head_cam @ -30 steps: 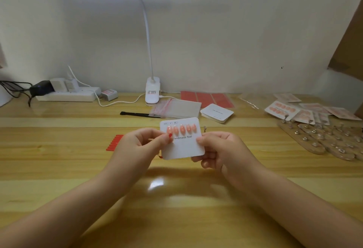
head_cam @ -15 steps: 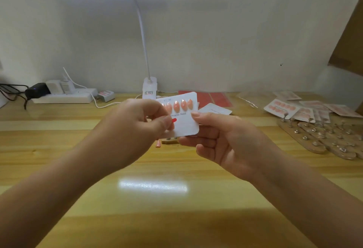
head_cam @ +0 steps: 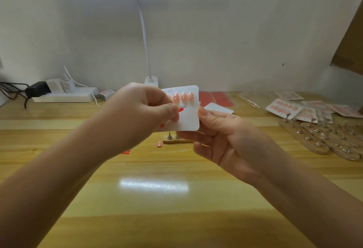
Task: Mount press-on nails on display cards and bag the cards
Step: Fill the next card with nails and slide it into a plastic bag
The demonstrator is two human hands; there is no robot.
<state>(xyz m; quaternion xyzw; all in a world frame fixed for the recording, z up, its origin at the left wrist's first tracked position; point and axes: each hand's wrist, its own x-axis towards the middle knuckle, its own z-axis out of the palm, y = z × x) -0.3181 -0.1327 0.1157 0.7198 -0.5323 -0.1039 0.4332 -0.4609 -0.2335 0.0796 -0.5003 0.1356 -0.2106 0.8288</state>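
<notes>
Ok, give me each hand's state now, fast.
Left hand: pinching the display card.
Right hand: holding the same card's right edge.

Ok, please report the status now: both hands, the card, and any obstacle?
Left hand pinches display card, thumb on its face. Right hand holds its right edge. Three nails visible on it. Card raised above table; nothing blocking.

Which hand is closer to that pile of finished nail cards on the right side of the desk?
Right. The right hand is nearer the finished cards; the left hand lies beyond it, across the held card.
</notes>
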